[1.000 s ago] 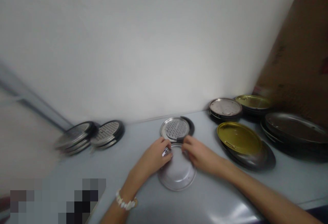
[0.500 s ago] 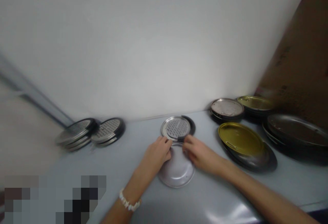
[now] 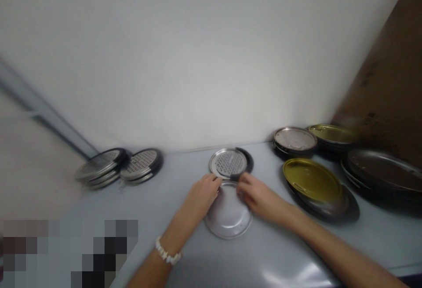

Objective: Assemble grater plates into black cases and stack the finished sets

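Note:
A shiny, round, shallow silvery plate (image 3: 229, 213) lies on the grey table in front of me. My left hand (image 3: 206, 193) is closed at its upper left rim, the thumb mostly hidden. At the upper right rim, the curled fingers of my right hand (image 3: 252, 193) pinch the edge. Just beyond the plate lies a round metal grater (image 3: 228, 163) with a black edge on its right side, close to my fingertips.
At the left are two stacks of round graters (image 3: 102, 165) (image 3: 141, 165). To the right stand a yellow round plate (image 3: 311, 179) on dark ones, a silvery plate stack (image 3: 295, 139), another yellow plate (image 3: 332, 134) and a large dark pan (image 3: 385, 169). A white wall (image 3: 198, 59) and a brown carton (image 3: 389, 90) border the table.
The view has shifted slightly, so things appear a little farther right. My left thumb shows less than before. Both hands are still at the plate's far rim.

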Demonstrator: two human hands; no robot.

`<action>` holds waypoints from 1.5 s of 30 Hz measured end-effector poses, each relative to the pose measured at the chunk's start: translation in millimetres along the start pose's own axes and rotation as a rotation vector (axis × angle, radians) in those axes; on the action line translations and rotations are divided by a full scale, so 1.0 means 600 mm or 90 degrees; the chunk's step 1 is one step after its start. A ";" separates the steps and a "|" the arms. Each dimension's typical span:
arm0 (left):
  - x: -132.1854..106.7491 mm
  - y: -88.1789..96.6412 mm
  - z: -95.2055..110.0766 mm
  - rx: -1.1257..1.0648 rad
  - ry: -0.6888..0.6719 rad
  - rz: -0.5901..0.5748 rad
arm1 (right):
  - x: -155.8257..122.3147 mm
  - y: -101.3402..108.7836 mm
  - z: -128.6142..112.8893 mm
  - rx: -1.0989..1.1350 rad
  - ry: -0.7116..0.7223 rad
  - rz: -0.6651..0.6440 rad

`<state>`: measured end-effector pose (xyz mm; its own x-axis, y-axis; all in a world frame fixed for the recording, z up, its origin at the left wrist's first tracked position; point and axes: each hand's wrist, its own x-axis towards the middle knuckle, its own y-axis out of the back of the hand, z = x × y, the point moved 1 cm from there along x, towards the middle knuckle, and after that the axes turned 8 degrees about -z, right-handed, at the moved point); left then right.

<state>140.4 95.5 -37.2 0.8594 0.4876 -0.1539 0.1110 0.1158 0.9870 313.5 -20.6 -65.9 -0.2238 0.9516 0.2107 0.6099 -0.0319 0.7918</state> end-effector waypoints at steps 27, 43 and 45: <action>-0.005 0.020 0.000 0.003 0.007 -0.025 | 0.001 0.004 -0.009 0.008 -0.002 -0.003; -0.008 0.015 -0.003 0.016 0.006 0.049 | -0.001 0.000 -0.004 -0.007 -0.006 0.004; -0.011 0.019 -0.003 -0.009 -0.002 0.059 | -0.001 0.000 -0.004 -0.007 -0.005 0.007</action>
<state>135.2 95.1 -25.2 0.8674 0.4938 -0.0614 0.0232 0.0830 0.9963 311.5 -22.1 -64.8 -0.2109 0.9536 0.2150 0.6043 -0.0457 0.7954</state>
